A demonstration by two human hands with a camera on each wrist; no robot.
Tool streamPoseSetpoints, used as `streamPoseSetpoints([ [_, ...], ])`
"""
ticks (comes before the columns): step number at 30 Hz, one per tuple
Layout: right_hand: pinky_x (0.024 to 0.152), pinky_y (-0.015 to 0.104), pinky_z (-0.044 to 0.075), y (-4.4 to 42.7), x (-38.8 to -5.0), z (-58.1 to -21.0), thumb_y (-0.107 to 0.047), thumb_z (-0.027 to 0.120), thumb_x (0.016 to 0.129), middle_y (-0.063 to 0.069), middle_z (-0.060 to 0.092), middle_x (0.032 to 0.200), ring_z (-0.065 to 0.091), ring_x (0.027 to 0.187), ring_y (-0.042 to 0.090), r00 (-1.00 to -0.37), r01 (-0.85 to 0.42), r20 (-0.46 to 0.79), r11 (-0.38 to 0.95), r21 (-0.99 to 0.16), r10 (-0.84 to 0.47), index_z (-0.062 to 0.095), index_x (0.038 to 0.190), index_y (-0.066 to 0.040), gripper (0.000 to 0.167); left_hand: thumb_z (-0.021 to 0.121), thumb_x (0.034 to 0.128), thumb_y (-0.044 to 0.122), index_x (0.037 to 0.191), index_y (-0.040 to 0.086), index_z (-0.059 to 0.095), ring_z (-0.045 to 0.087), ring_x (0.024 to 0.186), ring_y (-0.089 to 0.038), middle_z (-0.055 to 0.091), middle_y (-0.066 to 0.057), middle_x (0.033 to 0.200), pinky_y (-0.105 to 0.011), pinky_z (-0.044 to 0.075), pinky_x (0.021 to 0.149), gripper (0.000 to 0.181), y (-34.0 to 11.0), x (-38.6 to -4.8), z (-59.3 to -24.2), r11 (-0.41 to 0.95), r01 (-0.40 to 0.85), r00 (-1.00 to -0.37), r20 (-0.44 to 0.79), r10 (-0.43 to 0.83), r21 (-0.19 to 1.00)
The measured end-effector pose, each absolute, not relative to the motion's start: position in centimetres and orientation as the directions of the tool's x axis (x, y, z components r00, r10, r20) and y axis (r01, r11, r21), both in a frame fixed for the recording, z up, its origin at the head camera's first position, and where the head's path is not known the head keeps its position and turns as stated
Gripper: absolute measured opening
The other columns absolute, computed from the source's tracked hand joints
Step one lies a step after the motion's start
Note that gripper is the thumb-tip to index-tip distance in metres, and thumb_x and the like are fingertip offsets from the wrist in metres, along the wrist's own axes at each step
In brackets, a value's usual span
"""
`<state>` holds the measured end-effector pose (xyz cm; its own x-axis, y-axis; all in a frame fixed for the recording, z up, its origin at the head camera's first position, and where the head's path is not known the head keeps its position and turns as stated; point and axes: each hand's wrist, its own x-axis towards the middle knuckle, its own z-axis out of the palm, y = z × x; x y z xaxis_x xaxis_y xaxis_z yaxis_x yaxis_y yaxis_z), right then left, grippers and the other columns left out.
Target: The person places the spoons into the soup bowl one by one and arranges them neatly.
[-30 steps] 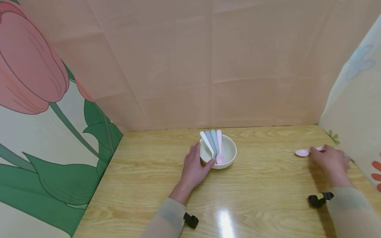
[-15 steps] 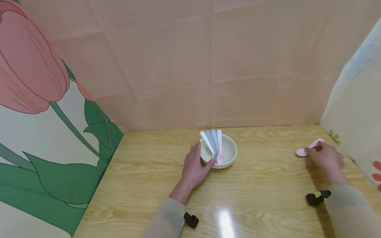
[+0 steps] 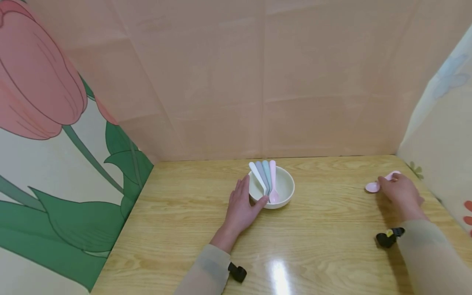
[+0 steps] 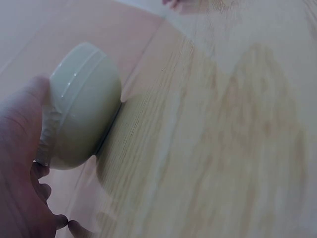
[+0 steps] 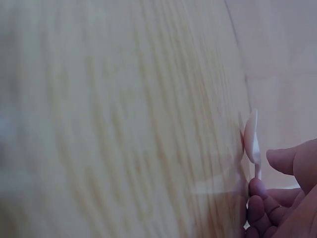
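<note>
A cream bowl [image 3: 285,186] stands near the back middle of the table, with several spoons leaning side by side in it. They include a white spoon [image 3: 257,174] and a pink spoon [image 3: 273,180]; grey-purple and blue-green handles lie between. My left hand [image 3: 240,209] holds the bowl at its left, thumb at the front rim and fingers along the side. In the left wrist view, the thumb touches the bowl's wall [image 4: 89,114]. Far right, my right hand [image 3: 402,194] holds another pink spoon [image 3: 372,187] by its handle, bowl end pointing left. Fingers partly hide that handle.
The wooden table [image 3: 324,246] meets a plain pinkish backdrop [image 3: 206,82] at its back edge. A tulip-patterned panel [image 3: 85,164] borders the left, and a pale panel [image 3: 442,135] stands close beyond the right hand.
My right hand has shifted slightly left and towards me. The pink spoon in it has turned, its handle end now pointing further up and away. The left hand stays on the bowl.
</note>
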<state>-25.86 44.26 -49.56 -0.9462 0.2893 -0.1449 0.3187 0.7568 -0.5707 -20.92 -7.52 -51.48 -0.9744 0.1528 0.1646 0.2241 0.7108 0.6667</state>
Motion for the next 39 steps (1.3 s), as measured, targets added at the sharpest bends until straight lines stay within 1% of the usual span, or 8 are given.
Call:
streamPoseSetpoints([
  [5,0.097,0.085,0.028,44.18,-25.93,-49.42,-0.05,0.046,0.111,0.045,0.041,0.154,0.042,0.132,0.069,-0.939,0.334,-0.131,0.749,-0.572,0.318,0.041,0.15,0.016,0.076,0.053,0.1045,0.077,0.177,0.006,0.017,0.014,0.169,-0.034,0.023,-0.013,0.183,-0.061,0.019,0.133,0.107,-7.54,-20.91,-51.44,0.711,0.233,-0.972,0.173,0.157,0.664],
  [11,0.089,0.08,0.034,44.16,-25.75,-49.36,-0.044,0.051,0.11,0.043,0.058,0.124,0.053,0.114,0.065,-0.939,0.326,-0.103,0.762,-0.56,0.327,0.056,0.123,0.012,0.057,0.053,0.105,0.076,0.177,0.005,0.018,0.016,0.169,-0.036,0.023,-0.013,0.182,-0.062,0.02,0.133,0.107,-7.53,-21.0,-51.49,0.707,0.241,-0.97,0.185,0.157,0.664],
  [13,0.085,0.076,0.036,44.19,-25.68,-49.36,-0.043,0.052,0.109,0.042,0.06,0.12,0.055,0.111,0.064,-0.941,0.321,-0.096,0.768,-0.555,0.324,0.058,0.12,0.011,0.055,0.053,0.1051,0.076,0.177,0.006,0.018,0.016,0.169,-0.036,0.023,-0.014,0.182,-0.062,0.02,0.133,0.106,-7.54,-21.03,-51.55,0.708,0.24,-0.97,0.184,0.157,0.664],
  [18,0.078,0.065,0.04,44.24,-25.62,-49.39,-0.044,0.054,0.109,0.042,0.06,0.126,0.056,0.111,0.062,-0.943,0.316,-0.092,0.776,-0.546,0.32,0.06,0.127,0.01,0.057,0.052,0.105,0.077,0.178,0.009,0.015,0.016,0.169,-0.036,0.023,-0.013,0.182,-0.06,0.019,0.134,0.106,-7.51,-21.07,-51.67,0.713,0.234,-0.972,0.176,0.155,0.661],
  [22,0.079,0.059,0.045,44.23,-25.86,-49.61,-0.046,0.055,0.109,0.044,0.053,0.145,0.054,0.121,0.064,-0.949,0.3,-0.093,0.779,-0.551,0.3,0.055,0.145,0.011,0.068,0.052,0.1048,0.077,0.178,0.009,0.016,0.017,0.169,-0.037,0.023,-0.013,0.182,-0.061,0.02,0.133,0.107,-7.48,-21.08,-51.71,0.712,0.237,-0.971,0.181,0.154,0.661],
  [29,0.106,0.073,0.041,43.95,-26.1,-49.96,-0.043,0.054,0.111,0.049,0.035,0.158,0.042,0.136,0.068,-0.958,0.273,-0.108,0.734,-0.622,0.265,0.032,0.159,0.021,0.083,0.052,0.1046,0.078,0.178,0.01,0.015,0.015,0.169,-0.035,0.024,-0.014,0.182,-0.061,0.02,0.133,0.106,-7.5,-21.0,-51.57,0.712,0.235,-0.972,0.179,0.154,0.662],
  [35,0.114,0.077,0.035,43.74,-26.27,-49.85,-0.043,0.053,0.112,0.052,0.027,0.159,0.032,0.142,0.071,-0.957,0.287,-0.152,0.715,-0.638,0.248,0.021,0.161,0.023,0.088,0.052,0.105,0.077,0.178,0.009,0.015,0.016,0.169,-0.036,0.022,-0.012,0.183,-0.062,0.02,0.133,0.106,-7.51,-20.87,-51.39,0.712,0.24,-0.97,0.182,0.159,0.66],
  [39,0.116,0.078,0.033,43.51,-26.17,-49.66,-0.042,0.053,0.113,0.052,0.027,0.159,0.03,0.143,0.072,-0.961,0.273,-0.145,0.722,-0.636,0.236,0.022,0.161,0.023,0.086,0.052,0.1049,0.077,0.178,0.009,0.015,0.016,0.169,-0.036,0.023,-0.012,0.183,-0.061,0.02,0.133,0.106,-7.5,-20.85,-51.38,0.714,0.241,-0.97,0.182,0.16,0.657],
])
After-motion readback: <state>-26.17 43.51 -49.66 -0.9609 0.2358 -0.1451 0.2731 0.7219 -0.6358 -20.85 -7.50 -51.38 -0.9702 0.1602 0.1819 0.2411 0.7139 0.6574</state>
